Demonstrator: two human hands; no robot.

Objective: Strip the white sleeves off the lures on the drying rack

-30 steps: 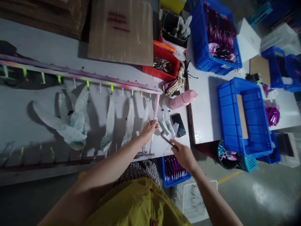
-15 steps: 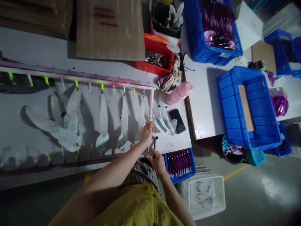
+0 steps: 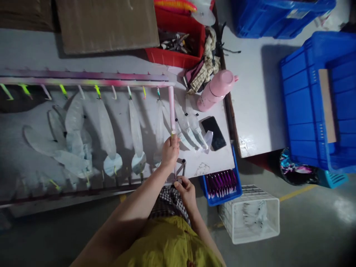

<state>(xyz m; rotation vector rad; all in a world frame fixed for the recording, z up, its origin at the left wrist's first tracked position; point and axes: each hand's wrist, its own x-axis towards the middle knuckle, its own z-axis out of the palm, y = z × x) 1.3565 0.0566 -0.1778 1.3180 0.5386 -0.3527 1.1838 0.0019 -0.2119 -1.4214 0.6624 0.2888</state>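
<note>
My left hand (image 3: 170, 151) is closed round the lower end of a pink bar (image 3: 171, 109), the end piece of a rack lying on the table. Beside the table's near edge, my right hand (image 3: 185, 191) pinches at the near corner of that rack; what lies between its fingertips is hidden. A small dark rod (image 3: 184, 167) stands just above those fingers. Translucent pale fish-shaped pieces (image 3: 136, 129) stretch from coloured clips (image 3: 97, 91) on the rack's long far rail (image 3: 111, 82) toward the near rail (image 3: 69, 195). More pale pieces (image 3: 191, 126) lie to the right of my left hand.
On the table are a pink bottle (image 3: 214, 91), a phone (image 3: 213, 133), a cloth (image 3: 207, 68), a red bin (image 3: 178, 40) and cardboard (image 3: 108, 27). A blue tray (image 3: 239, 191) of purple pieces, a white basket (image 3: 257, 237) and a large blue crate (image 3: 302, 107) stand to the right.
The view has moved closer to the table. Both hands keep their places on the rack. The lower ends of some hanging fish-shaped pieces have turned and look rounder.
</note>
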